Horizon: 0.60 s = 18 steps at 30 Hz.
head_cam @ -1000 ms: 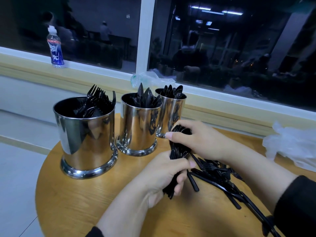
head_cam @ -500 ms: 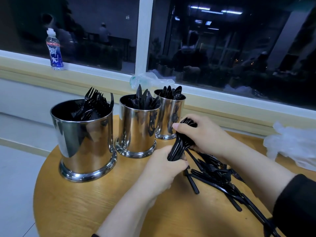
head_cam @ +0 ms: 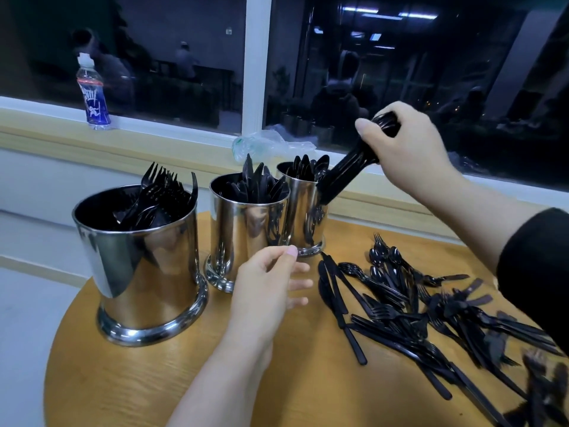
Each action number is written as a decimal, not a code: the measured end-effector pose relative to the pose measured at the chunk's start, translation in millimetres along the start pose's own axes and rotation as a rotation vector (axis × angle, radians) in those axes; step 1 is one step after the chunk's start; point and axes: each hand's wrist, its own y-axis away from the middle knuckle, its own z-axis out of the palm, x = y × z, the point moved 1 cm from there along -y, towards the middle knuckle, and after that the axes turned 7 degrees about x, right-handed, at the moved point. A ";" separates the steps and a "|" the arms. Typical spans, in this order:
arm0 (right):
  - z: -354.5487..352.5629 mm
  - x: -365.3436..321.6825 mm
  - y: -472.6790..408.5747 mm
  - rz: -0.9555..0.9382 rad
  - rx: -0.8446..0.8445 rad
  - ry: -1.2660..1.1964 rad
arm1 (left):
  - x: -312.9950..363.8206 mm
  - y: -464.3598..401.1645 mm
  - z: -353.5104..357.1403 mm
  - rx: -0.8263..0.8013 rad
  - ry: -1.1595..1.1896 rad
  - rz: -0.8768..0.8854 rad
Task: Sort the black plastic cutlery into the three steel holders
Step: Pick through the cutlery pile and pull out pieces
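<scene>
Three steel holders stand in a row on the round wooden table (head_cam: 129, 383). The big left holder (head_cam: 138, 272) has forks, the middle holder (head_cam: 246, 229) has knives, the far holder (head_cam: 304, 211) has spoons. My right hand (head_cam: 406, 152) grips a bundle of black spoons (head_cam: 345, 171) by their bowls, handles slanting down at the far holder's right rim. My left hand (head_cam: 264, 291) hovers in front of the middle holder, fingers loosely curled, holding nothing. A heap of mixed black cutlery (head_cam: 431, 312) lies on the table's right side.
A plastic bottle (head_cam: 92, 94) stands on the window ledge at the left. A crumpled clear plastic bag (head_cam: 268, 144) lies on the ledge behind the holders. Dark window glass runs along the back.
My right hand lifted the spoon bundle from the table up and away to the far holder. My left hand let go of the bundle and stayed low near the middle holder.
</scene>
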 end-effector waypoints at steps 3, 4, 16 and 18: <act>20.0 -0.7 -22.4 -0.032 0.007 -0.008 | 0.8 -6.4 0.0 -0.002 -0.015 0.006; 27.7 -0.8 -29.4 -0.044 -0.001 -0.004 | 1.2 -8.2 0.3 -0.006 -0.017 0.004; 92.3 8.7 -79.2 -0.107 -0.177 0.177 | -6.3 -34.1 -1.8 -0.054 -0.057 -0.090; 100.0 16.5 -76.7 -0.129 -0.263 0.221 | -8.9 -35.8 -1.4 -0.049 -0.061 -0.106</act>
